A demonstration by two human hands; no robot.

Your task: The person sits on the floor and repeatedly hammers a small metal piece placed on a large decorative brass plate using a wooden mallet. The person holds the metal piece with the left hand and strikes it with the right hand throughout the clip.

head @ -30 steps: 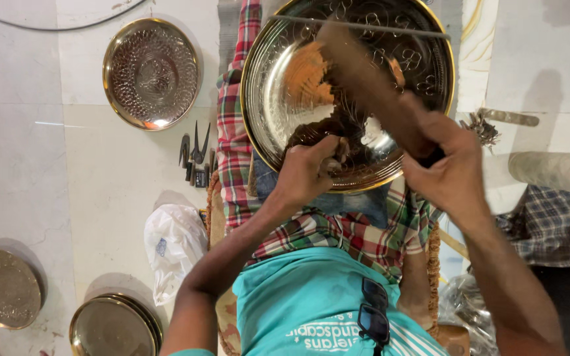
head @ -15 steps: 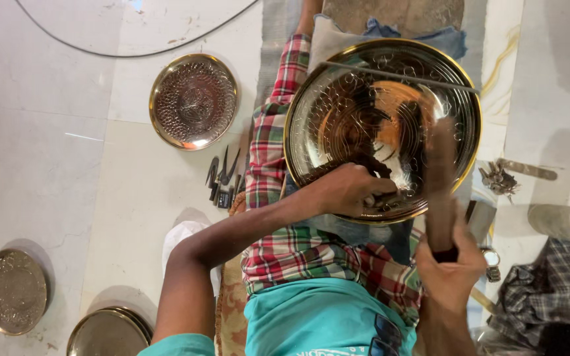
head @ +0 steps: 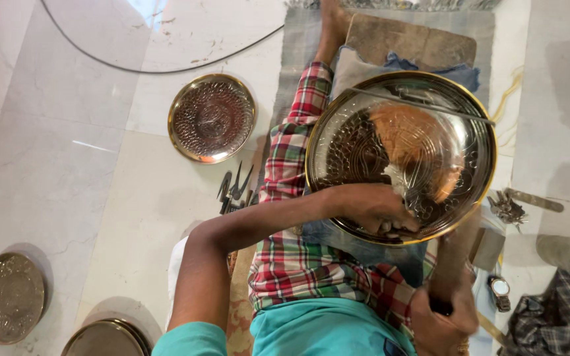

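The left hand [head: 377, 211] lies curled over the near rim of a large engraved metal plate [head: 400, 155], its fingers pressed against the patterned face, so it grips the plate at its lower edge. The plate rests tilted on the person's lap, above the checked cloth [head: 298, 264] that covers the legs. The right hand [head: 444, 316] is clenched around the dark handle of a wooden mallet [head: 453, 264], which stands just below the plate's rim and to the right of the left hand. Beyond the left forearm, on the pale floor [head: 67, 165], lie a few small metal tools [head: 235, 191], with a smaller engraved plate [head: 211, 118] farther off. Two more plates [head: 8, 296] sit well apart, at the far left.
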